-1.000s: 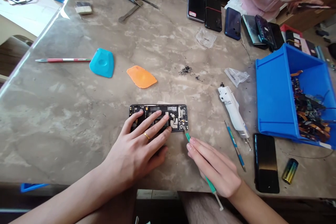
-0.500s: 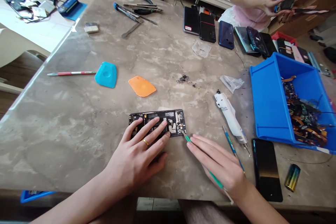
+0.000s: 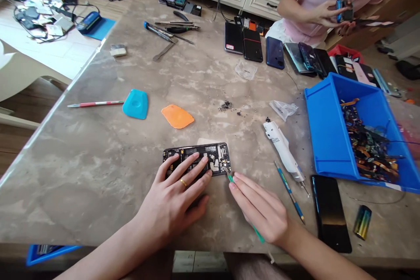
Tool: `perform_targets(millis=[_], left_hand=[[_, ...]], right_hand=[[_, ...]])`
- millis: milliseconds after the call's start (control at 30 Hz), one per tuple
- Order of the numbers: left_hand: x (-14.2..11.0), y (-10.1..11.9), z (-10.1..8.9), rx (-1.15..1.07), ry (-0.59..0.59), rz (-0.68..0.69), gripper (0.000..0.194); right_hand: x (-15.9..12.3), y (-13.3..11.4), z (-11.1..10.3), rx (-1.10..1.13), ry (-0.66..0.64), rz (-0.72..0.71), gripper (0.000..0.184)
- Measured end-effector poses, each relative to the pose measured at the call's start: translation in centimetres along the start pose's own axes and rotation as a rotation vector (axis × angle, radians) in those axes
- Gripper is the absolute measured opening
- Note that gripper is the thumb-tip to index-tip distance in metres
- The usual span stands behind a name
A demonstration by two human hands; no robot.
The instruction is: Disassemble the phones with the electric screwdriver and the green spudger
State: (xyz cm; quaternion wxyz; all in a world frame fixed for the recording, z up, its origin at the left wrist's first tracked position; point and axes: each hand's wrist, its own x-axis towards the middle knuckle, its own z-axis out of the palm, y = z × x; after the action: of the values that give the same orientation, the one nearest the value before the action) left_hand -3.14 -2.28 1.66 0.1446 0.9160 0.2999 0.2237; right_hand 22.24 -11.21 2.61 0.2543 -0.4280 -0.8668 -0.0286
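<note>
An opened phone [image 3: 215, 157] with its inner parts exposed lies crosswise near the front of the table. My left hand [image 3: 179, 192], a ring on one finger, rests across it with spread fingers and covers much of its left and middle part. Between the fingers of my right hand [image 3: 260, 210] is a thin green-handled pry tool [image 3: 257, 234]. Its metal tip touches or nearly touches the phone's lower right corner; exact contact is too small to tell. Part of the handle is hidden by the hand.
Right of my hand lie a blue pen-like tool [image 3: 289, 192], a white electric screwdriver [image 3: 284, 151], a black phone [image 3: 330, 214] and a blue bin [image 3: 331, 127] of parts. Beyond are loose screws [image 3: 225, 106], an orange pick [image 3: 177, 116] and a blue pick [image 3: 135, 104]. Another person [image 3: 328, 8] handles a device.
The view has shifted slightly, so the table's things sit lower. My right hand has turned a little, with the tool's tip still at the phone's corner. My left hand stays on the phone.
</note>
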Motion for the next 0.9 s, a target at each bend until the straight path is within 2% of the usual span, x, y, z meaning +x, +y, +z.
perform_targets(millis=[100,167,267,333,400,500,567,633,800,867,900], left_hand=[[0.0,0.0,-0.1,0.016,-0.001,0.007,0.031],[-0.1,0.0,-0.1,0.018,0.001,0.005,0.031],[-0.2,0.0,0.0,0.016,-0.004,0.005,0.032],[-0.2,-0.1,0.0,0.018,-0.002,0.009,0.032],[-0.2,-0.1,0.1,0.02,0.001,0.01,0.032],[-0.1,-0.1,0.2,0.022,-0.003,0.01,0.031],[-0.1,-0.1,0.2,0.025,-0.004,0.011,0.032],[-0.1,-0.1,0.2,0.024,0.0,0.005,0.032],[-0.1,0.0,0.1,0.02,0.005,0.001,0.033],[-0.1,-0.1,0.1,0.026,0.01,0.009,0.033],[-0.1,-0.1,0.1,0.027,0.01,0.011,0.033]], right_hand=[[0.1,-0.7,0.6,0.053,0.062,0.101,0.042],[0.6,-1.3,0.9,0.12,0.148,0.233,0.046],[1.4,-2.1,1.2,0.21,0.258,0.47,0.036],[1.5,-2.1,1.1,0.23,0.264,0.527,0.031],[1.2,-1.6,1.0,0.198,0.227,0.418,0.036],[0.5,-0.4,0.5,0.107,0.091,0.125,0.041],[0.5,0.1,0.3,0.09,0.055,0.077,0.038],[0.9,0.1,0.4,0.136,0.099,0.169,0.034],[2.0,-1.7,1.1,0.322,0.283,0.674,0.021],[2.0,-2.0,1.2,0.337,0.284,0.748,0.02],[1.8,-2.0,1.2,0.318,0.271,0.706,0.023]])
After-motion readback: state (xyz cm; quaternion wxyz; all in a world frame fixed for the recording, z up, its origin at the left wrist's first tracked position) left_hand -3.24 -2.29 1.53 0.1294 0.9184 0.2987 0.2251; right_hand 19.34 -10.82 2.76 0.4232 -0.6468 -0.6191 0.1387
